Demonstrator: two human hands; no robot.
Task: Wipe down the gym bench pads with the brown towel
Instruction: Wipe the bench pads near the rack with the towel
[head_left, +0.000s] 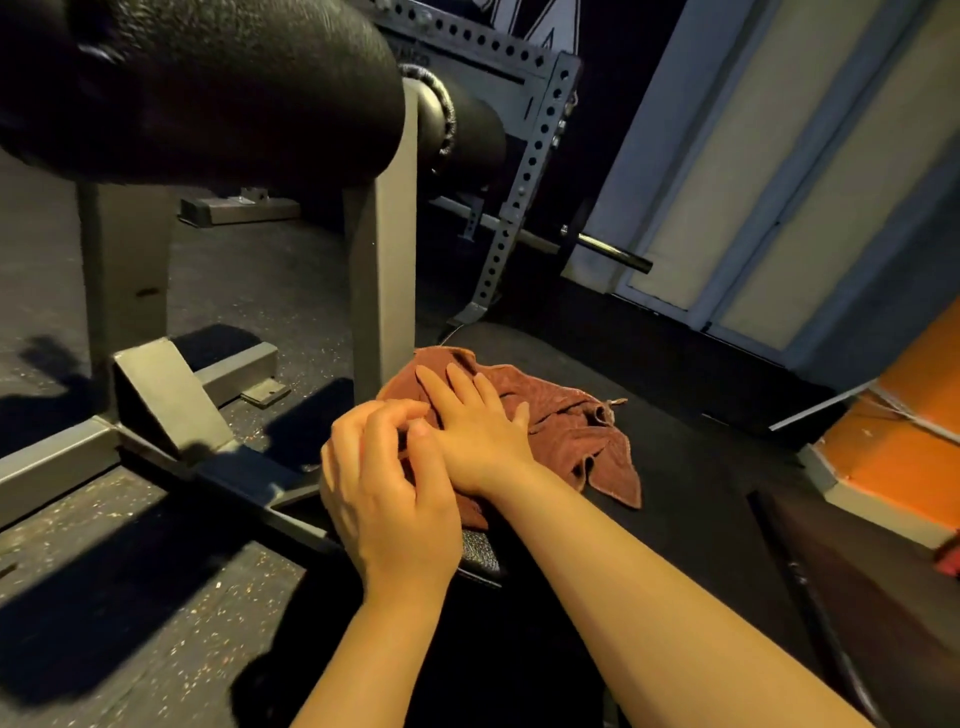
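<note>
The brown towel (566, 431) is seen bunched on the dark bench pad (691, 467), just right of centre in the head view, with a loose corner trailing toward 4 o'clock. The right hand (475, 421) is laid flat on the towel's left part, fingers straight and slightly spread, pointing toward 11 o'clock; nothing is gripped by it. The left hand (387, 488) is set at 8 o'clock from the right, its fingers curled and its thumb touching the back of the right hand near the wrist. Whether towel cloth is pinched under those curled fingers cannot be told, since the fingertips are hidden.

Several risks are judged from this arrangement. Because the towel is crumpled rather than spread, only a small patch of cloth is likely pressed to the pad, so streaks could be left unwiped. The towel lies close to the pad's left edge, beside the grey upright post (384, 291) at 12 o'clock from the hands; a stroke toward 10 o'clock could push cloth off the edge or bring knuckles against the steel. The loose corner could be folded under and dragged, bunching the cloth further. The black roller pad (218, 88) overhead at 11 o'clock is not yet touched by the towel, and it could be missed if only the flat pad is attended to.
</note>
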